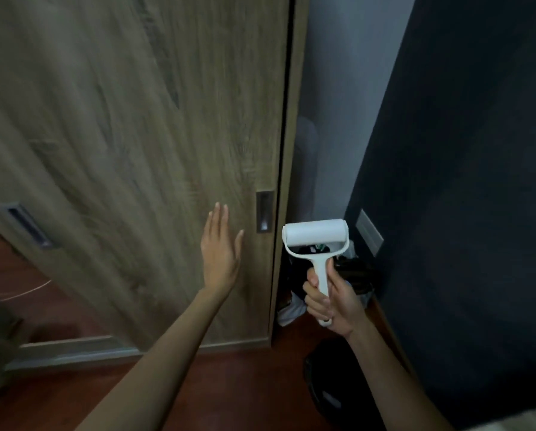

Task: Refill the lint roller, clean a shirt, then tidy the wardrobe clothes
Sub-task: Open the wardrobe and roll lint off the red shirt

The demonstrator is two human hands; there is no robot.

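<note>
Before a wood-grain wardrobe door [136, 135] beside a dark wall [478, 181], above red-brown flooring [229, 384], the left hand [218, 253] reached flat-fingered while the right hand [329, 300] gripped the upright white lint roller [316, 236] by its handle

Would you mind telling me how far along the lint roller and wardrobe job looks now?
Looks done: the lint roller carries a clean white roll, so the refill seems finished. In hand: the right hand grips its handle while the open left hand reaches toward the wardrobe door, near its recessed handle. Left: no shirt is in view and the door looks closed, so cleaning and tidying likely remain.
</note>
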